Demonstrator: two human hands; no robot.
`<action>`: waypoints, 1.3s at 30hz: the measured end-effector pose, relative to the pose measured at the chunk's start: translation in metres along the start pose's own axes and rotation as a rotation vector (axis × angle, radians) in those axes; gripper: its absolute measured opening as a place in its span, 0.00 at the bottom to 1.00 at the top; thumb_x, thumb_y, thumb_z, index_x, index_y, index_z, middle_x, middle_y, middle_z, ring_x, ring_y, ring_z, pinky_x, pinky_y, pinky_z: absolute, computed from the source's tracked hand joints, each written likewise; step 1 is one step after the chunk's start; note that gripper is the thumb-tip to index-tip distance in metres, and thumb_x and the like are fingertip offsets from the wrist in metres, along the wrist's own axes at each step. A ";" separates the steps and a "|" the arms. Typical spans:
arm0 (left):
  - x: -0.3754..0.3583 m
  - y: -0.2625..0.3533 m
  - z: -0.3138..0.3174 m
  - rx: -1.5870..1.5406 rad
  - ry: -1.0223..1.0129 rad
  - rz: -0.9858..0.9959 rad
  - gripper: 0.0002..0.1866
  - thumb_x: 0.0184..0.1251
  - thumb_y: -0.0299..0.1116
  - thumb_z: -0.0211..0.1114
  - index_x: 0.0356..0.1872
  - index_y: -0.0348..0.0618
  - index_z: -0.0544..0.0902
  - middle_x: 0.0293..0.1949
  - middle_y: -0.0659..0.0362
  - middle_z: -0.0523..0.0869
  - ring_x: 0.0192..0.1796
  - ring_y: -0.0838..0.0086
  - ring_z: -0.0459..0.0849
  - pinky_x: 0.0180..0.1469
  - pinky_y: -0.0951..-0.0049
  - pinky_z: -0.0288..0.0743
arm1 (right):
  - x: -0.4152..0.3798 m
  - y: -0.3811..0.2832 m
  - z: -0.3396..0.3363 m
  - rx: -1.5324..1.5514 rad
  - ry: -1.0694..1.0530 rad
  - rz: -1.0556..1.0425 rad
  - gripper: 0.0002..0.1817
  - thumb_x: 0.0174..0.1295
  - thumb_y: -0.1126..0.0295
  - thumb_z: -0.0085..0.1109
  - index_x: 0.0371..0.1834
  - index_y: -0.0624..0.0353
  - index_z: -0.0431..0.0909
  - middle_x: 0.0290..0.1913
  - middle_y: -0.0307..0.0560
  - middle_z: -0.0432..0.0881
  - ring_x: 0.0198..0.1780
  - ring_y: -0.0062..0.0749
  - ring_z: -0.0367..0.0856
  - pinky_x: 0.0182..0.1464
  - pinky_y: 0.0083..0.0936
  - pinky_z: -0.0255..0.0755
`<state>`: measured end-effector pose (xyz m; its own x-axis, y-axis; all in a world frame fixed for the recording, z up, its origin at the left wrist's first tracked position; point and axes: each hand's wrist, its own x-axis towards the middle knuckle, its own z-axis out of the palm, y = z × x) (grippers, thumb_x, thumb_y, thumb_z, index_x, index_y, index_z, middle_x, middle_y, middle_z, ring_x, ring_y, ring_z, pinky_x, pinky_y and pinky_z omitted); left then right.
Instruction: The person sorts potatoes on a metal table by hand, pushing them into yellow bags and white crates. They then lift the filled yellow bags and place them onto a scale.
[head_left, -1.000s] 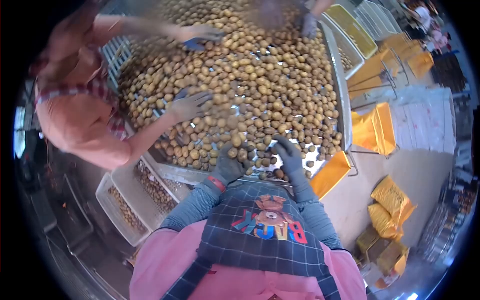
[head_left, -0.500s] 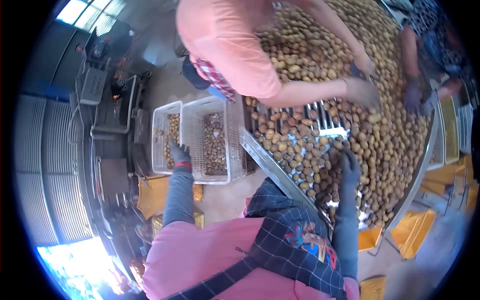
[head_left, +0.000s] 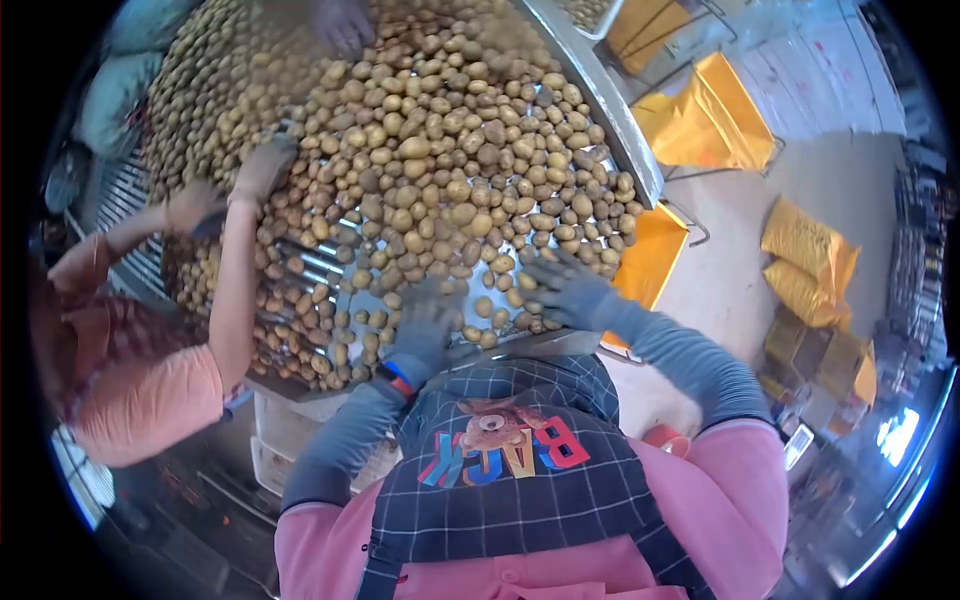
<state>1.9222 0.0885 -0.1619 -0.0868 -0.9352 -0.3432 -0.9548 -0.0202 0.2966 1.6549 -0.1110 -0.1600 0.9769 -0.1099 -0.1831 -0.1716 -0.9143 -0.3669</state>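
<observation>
A thick spread of potatoes [head_left: 420, 150] covers the sorting table [head_left: 600, 95], whose metal rim runs along the right and the near side. My left hand [head_left: 430, 318], in a grey glove, lies over potatoes at the near edge; it is somewhat blurred, its fingers stretched forward with nothing seen in them. To its right, my right hand [head_left: 575, 292], also gloved, rests with fingers spread against potatoes near the table's corner. Between both hands sit several loose potatoes [head_left: 485, 307], with bare table surface showing around them.
At the left, a co-worker's gloved hands [head_left: 266, 168] reach into the potatoes. Another gloved hand [head_left: 343, 27] is at the far side. Yellow sacks [head_left: 710, 115] hang on frames to the right, and full sacks [head_left: 808, 262] stand on the floor. A white crate [head_left: 275, 440] is below left.
My view has swung right, toward the table. My left hand has left the white crates and is now over the potatoes beside my right hand, which has stayed at the table.
</observation>
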 end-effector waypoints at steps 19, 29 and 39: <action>0.006 -0.111 -0.049 -0.122 0.265 0.113 0.51 0.57 0.53 0.72 0.79 0.48 0.57 0.80 0.40 0.46 0.81 0.42 0.43 0.80 0.42 0.36 | 0.092 -0.027 -0.004 -0.019 0.229 0.182 0.23 0.71 0.48 0.48 0.66 0.39 0.75 0.78 0.49 0.61 0.79 0.41 0.55 0.77 0.63 0.41; 0.109 0.074 -0.003 -0.249 0.186 0.418 0.38 0.53 0.48 0.73 0.70 0.64 0.73 0.75 0.46 0.62 0.75 0.42 0.60 0.71 0.28 0.53 | 0.001 0.105 -0.002 -0.094 0.578 0.639 0.29 0.67 0.56 0.57 0.73 0.29 0.67 0.77 0.52 0.62 0.77 0.56 0.57 0.76 0.59 0.48; 0.152 -0.145 -0.090 0.101 0.690 -0.004 0.26 0.65 0.34 0.65 0.66 0.45 0.77 0.68 0.46 0.75 0.71 0.50 0.68 0.74 0.49 0.57 | 0.208 0.001 -0.035 0.063 0.282 0.634 0.32 0.71 0.44 0.46 0.76 0.37 0.64 0.82 0.54 0.51 0.83 0.54 0.42 0.74 0.74 0.33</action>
<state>2.0736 -0.0824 -0.1766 0.0851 -0.9466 0.3110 -0.9794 -0.0221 0.2005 1.8621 -0.1480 -0.1664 0.6801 -0.7199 -0.1382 -0.7184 -0.6171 -0.3211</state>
